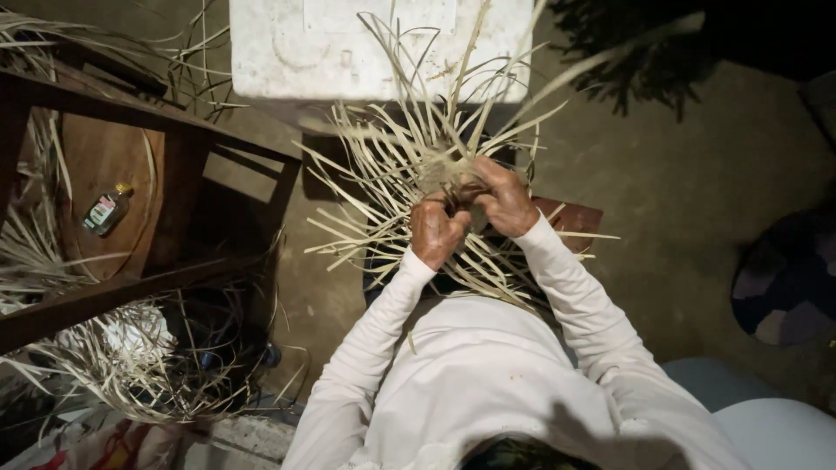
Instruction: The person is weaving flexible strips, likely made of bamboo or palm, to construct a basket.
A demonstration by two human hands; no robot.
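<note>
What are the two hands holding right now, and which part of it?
Both the left hand and right hand grip the woven strip piece at its tight middle, where the pale strips cross; the loose ends fan outward.

Person seen from above, white long-sleeved top, loose and softly creased across chest and shoulders, a small orange fleck on the front, snug cuffs at both wrists, bare left hand (435,231), bare right hand (505,198), no rings or watch visible
</note>
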